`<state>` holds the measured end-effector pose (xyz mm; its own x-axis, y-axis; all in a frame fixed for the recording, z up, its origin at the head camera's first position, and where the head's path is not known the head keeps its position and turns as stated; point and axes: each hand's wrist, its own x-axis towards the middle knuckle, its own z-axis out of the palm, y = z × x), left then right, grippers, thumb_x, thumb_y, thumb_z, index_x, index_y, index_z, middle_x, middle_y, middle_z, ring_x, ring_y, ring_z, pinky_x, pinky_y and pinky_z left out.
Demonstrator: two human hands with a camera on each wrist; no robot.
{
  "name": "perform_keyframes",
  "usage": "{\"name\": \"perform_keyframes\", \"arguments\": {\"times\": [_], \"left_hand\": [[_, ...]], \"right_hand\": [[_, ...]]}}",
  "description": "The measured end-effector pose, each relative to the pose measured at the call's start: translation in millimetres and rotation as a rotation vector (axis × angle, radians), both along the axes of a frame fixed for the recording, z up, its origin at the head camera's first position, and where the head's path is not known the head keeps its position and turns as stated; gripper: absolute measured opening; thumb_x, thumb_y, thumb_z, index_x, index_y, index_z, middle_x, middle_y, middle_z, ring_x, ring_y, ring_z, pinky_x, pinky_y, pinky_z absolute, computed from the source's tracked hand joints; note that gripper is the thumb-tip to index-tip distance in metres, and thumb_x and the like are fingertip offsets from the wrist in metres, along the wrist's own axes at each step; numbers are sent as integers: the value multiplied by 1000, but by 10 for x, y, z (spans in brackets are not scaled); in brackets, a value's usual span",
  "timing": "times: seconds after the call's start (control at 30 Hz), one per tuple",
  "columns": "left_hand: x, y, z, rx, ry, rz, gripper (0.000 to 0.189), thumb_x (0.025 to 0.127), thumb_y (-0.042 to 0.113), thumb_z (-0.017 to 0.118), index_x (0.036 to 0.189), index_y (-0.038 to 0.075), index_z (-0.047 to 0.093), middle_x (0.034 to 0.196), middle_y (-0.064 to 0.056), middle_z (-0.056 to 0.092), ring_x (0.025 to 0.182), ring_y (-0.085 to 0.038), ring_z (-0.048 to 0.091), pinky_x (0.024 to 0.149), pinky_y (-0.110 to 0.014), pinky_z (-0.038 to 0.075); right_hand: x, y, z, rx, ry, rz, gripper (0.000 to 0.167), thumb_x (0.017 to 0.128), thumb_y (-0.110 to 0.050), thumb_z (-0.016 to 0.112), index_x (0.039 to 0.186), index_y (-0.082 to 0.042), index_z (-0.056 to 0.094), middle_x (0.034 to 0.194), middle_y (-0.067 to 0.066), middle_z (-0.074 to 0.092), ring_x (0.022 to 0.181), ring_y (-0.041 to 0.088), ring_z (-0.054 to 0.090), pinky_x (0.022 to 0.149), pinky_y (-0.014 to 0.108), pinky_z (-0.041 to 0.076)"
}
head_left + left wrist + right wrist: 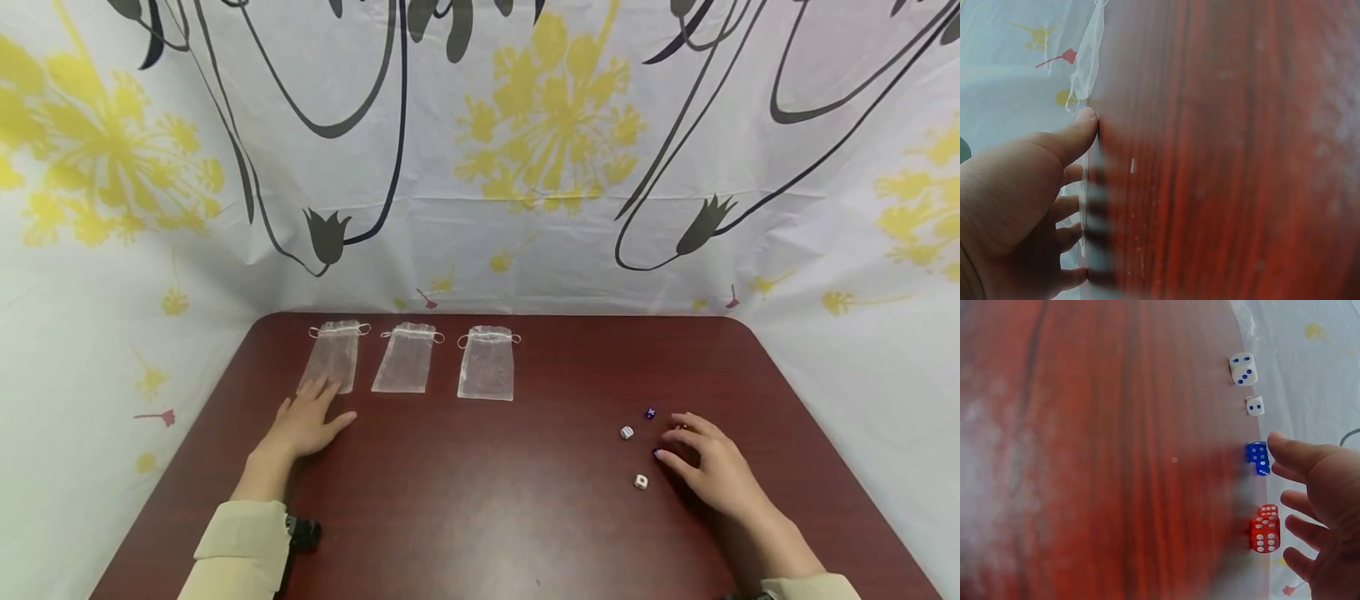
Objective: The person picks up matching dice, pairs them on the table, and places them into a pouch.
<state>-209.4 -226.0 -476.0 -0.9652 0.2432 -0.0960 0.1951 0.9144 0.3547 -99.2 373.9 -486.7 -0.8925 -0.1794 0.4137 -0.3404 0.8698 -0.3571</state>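
red dice (1265,536): mostly hidden, head view | sleeves (240,542): cut off

Only dice pips readable, right wrist view: large white die (1244,369), upper right, blue two and three; small white die (1255,405) below it, blue two. Large red die (1265,535), lower right, white six facing camera; blue dice (1259,454) overlap, count uncertain.
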Motion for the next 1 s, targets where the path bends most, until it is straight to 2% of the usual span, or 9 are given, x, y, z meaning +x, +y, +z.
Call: {"name": "perform_keyframes", "arguments": {"times": [0.2, 0.43, 0.7, 1.0], "left_hand": [[4, -7, -30, -6, 6, 2, 73, 102, 44, 57, 154, -3, 35, 160, -31, 22, 147, -53, 18, 111, -75, 16], [-10, -8, -44, -9, 10, 7, 74, 102, 45, 57, 154, -3, 36, 160, -31, 23, 147, -52, 18, 111, -75, 16], [-8, -6, -28, -10, 19, 7, 73, 101, 44, 58, 153, -3, 37, 160, -31, 23, 146, -53, 19, 111, -75, 16], [15, -3, -7, 1, 7, 10, 73, 102, 44, 58, 154, -3, 36, 160, -32, 22, 146, -53, 17, 111, -75, 15]], "right_hand": [[-8, -8, -16, 40, 13, 9, 17, 75, -9, 88, 88, -9, 77, 123, 18, 66, 119, 43, 56, 88, 58, 46], [-33, 1, -32, 85, 46, 44, 20, 72, -9, 89, 88, -11, 78, 122, 17, 66, 116, 42, 58, 84, 58, 48], [-27, -32, 13, 45, 27, 25, 20, 76, -9, 87, 90, -16, 74, 121, 17, 66, 113, 41, 60, 83, 60, 48], [-26, -76, 150, 38, 79, -13, 18, 80, -11, 86, 93, -14, 75, 104, 1, 71, 94, 24, 67, 77, 35, 47]]}}
